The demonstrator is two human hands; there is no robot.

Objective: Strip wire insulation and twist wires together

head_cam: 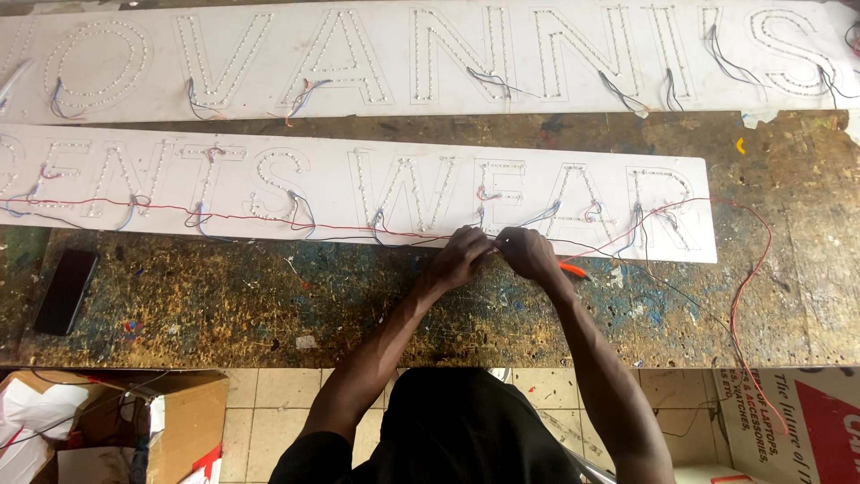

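Pinching red wire (269, 218) between both hands' fingers (484, 249), closed together, at sign panel (358, 184) edge

Two long white sign boards on the workbench (269, 314): one along the far edge (269, 90), one nearer the middle (224, 224). Two bare hands, left (461, 255) and right (528, 251), at the nearer board's front edge. One dark phone (65, 291) by the left edge. One open cardboard box (179, 421) below the front left corner.

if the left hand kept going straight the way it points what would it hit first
Most likely the right hand: the left hand points right, fingertips already meeting it over the wires. Depth is unclear.
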